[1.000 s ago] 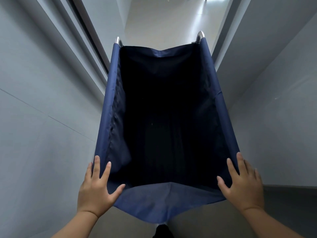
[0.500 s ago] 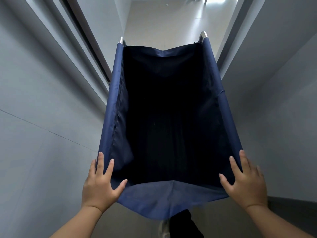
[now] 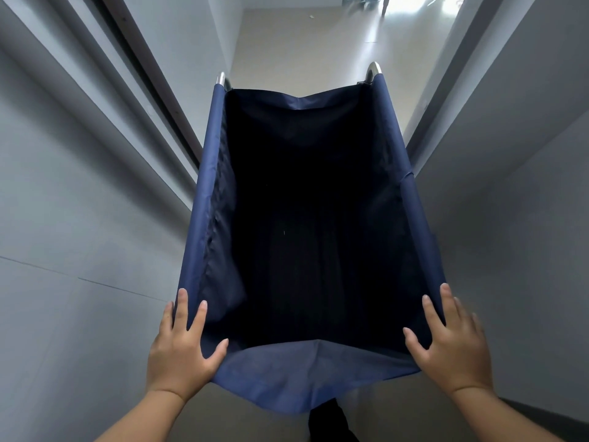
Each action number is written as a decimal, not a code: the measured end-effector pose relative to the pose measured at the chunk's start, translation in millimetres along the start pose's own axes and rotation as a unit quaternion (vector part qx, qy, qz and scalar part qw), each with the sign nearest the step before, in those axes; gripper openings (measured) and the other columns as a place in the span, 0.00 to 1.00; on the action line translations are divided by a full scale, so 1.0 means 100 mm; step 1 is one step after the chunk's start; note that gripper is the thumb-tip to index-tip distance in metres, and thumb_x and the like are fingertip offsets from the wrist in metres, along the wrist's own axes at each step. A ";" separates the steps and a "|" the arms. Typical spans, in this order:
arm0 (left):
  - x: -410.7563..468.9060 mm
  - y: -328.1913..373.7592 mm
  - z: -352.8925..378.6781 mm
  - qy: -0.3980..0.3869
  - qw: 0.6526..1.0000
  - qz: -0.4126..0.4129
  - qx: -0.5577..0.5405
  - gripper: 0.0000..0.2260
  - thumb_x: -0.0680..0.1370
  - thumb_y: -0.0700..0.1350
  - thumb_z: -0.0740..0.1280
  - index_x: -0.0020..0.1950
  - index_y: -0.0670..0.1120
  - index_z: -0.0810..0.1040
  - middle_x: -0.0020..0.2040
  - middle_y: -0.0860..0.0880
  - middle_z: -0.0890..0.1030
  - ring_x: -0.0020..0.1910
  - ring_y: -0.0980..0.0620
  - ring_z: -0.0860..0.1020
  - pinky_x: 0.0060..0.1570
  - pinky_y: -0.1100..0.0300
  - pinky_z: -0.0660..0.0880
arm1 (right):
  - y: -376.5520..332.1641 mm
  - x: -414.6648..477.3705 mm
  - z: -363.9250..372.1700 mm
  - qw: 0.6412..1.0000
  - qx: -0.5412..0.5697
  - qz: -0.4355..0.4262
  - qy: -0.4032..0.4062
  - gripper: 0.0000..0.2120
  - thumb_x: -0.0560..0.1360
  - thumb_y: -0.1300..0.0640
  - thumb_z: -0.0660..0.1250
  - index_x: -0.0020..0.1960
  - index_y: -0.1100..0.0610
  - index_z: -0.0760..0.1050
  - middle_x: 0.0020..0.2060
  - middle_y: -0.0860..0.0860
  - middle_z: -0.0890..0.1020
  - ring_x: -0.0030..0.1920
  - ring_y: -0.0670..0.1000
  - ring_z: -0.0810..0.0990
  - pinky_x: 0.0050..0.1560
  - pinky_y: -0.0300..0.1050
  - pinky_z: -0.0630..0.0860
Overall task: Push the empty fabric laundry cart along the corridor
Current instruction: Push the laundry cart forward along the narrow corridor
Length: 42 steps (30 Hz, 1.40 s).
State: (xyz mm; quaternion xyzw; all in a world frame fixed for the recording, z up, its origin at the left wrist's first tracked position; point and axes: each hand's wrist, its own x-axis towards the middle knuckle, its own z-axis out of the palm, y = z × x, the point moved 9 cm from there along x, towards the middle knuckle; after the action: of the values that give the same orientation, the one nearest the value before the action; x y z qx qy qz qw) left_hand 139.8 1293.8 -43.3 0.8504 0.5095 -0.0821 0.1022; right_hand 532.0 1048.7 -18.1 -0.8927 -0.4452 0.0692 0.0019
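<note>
A navy blue fabric laundry cart fills the middle of the view, its dark inside empty. Two chrome frame tips stick out at its far corners. My left hand lies flat on the near left corner of the rim, fingers spread, thumb over the near fabric edge. My right hand rests the same way on the near right corner. Both palms press on the cloth-covered rail; neither hand wraps around it.
Grey walls close in on both sides of the narrow corridor. A dark door frame strip runs along the left wall. Beyond the cart lies a beige floor with bright light at the far end. A dark shoe shows below the cart.
The cart and both hands have advanced along the corridor; the opening to the bright floor ahead looks closer. The hands keep the same hold on the near corners.
</note>
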 end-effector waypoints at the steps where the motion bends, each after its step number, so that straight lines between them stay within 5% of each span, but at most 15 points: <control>1: 0.07 -0.01 -0.02 0.000 1.000 -0.002 -0.001 0.41 0.75 0.73 0.44 0.71 0.47 0.75 0.80 0.42 0.60 0.72 0.32 0.68 0.41 0.37 0.80 | -0.02 0.07 0.00 1.000 0.000 0.000 0.001 0.32 0.73 0.41 0.59 0.63 0.64 0.80 0.71 0.66 0.73 0.61 0.71 0.79 0.57 0.70 0.75; 42: 2.79 -0.14 -0.79 0.000 1.000 -0.008 -0.007 0.45 0.72 0.77 0.43 0.69 0.47 0.76 0.81 0.44 0.59 0.74 0.34 0.66 0.34 0.41 0.80 | -0.59 2.79 -0.26 0.997 -0.019 0.018 0.068 0.30 0.74 0.41 0.59 0.63 0.61 0.80 0.73 0.63 0.72 0.61 0.69 0.80 0.58 0.69 0.73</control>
State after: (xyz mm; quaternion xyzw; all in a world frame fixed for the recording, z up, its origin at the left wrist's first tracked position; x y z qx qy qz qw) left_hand 260.2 1557.6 -36.7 0.8458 0.5165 -0.0795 0.1074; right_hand 654.3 1307.5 -22.8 -0.9029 -0.4296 -0.0002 0.0145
